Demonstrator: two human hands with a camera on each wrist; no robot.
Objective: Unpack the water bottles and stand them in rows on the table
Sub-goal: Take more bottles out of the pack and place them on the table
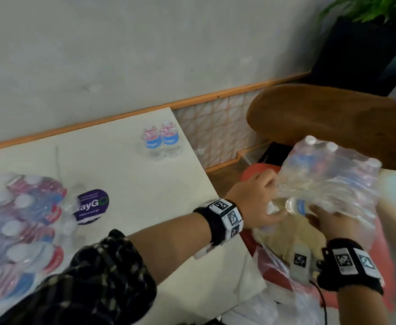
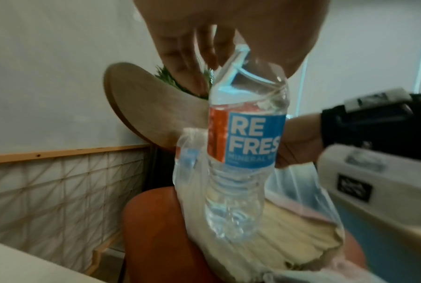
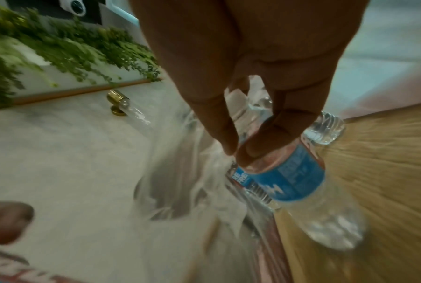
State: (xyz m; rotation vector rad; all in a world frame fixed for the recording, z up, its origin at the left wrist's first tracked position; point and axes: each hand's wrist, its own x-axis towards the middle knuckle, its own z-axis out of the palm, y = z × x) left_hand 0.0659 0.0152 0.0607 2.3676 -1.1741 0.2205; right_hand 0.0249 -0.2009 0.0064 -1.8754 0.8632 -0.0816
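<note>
Two water bottles (image 1: pixel 160 140) are standing upright side by side, touching, near the far right corner of the white table (image 1: pixel 126 184), both with blue labels. Off the table's right edge, both hands are working at a shrink-wrapped pack (image 1: pixel 328 174) of bottles that is being held up above a red seat (image 1: pixel 248 177). The left hand (image 1: pixel 255 202) is gripping the top of a single bottle (image 2: pixel 246 145) with its fingers curled round the cap end; the left wrist view is showing this bottle's blue and orange label and its lower half sitting inside torn clear plastic. The right hand (image 1: pixel 330 221) is reaching in from below, its fingers (image 3: pixel 260 145) pinching at the wrap against a bottle's label, though blur is hiding exactly what they are closing on. At the table's near left corner another pack (image 1: pixel 21 231) is lying in its film, with white caps and red and blue labels showing through. A round purple sticker (image 1: pixel 92 206) is sitting just beside it. A wooden chair back (image 1: pixel 333 123) is curving behind the raised pack.
</note>
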